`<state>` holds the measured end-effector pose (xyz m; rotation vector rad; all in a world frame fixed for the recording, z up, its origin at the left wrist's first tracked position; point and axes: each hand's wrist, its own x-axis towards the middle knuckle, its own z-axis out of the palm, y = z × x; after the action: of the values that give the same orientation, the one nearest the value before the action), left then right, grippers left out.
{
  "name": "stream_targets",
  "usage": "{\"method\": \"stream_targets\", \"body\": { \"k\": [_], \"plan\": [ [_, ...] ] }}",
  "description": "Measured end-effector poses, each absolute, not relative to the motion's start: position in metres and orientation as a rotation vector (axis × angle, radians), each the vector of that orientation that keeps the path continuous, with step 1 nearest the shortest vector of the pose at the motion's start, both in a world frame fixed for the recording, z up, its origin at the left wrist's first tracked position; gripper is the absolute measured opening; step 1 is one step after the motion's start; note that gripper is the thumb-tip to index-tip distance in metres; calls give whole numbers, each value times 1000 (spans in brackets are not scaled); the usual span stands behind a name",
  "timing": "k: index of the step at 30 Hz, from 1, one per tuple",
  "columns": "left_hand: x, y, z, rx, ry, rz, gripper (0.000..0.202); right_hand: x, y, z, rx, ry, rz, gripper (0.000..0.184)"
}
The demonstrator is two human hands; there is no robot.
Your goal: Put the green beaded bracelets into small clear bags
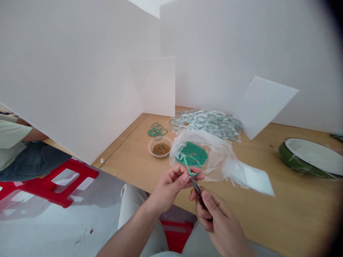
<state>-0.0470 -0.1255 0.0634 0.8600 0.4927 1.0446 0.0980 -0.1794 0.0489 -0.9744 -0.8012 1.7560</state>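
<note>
My left hand (171, 185) pinches a green beaded bracelet (187, 165) with a few orange beads, near the table's front edge. In my right hand (214, 210) are dark-handled pliers (197, 191), the fingers wrapped round the handles. Their narrow tips meet the bracelet beside my left fingertips; whether the jaws grip it is too small to tell. Just beyond lies an opened clear plastic bag (217, 153) with a heap of green beads (193, 152) in it. Left of the bag, a clear bowl (150, 147) contains brown-orange beads (160, 149).
Finished green beaded loops (155, 131) lie behind the bowl. Many bagged bracelets (209, 121) are piled at the back. A green oval tray (291, 162) stands at the right. White panels (80, 71) border the table (268, 217). Another person's arm (34, 135) and a red stool (59, 185) are at left.
</note>
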Motion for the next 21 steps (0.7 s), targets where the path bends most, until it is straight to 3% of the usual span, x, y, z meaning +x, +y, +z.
{"method": "stream_targets", "body": {
  "k": [21],
  "plan": [
    [-45,-127,65,876,491,1067,17,103,-182,39,-977,-917,1703,45]
  ]
}}
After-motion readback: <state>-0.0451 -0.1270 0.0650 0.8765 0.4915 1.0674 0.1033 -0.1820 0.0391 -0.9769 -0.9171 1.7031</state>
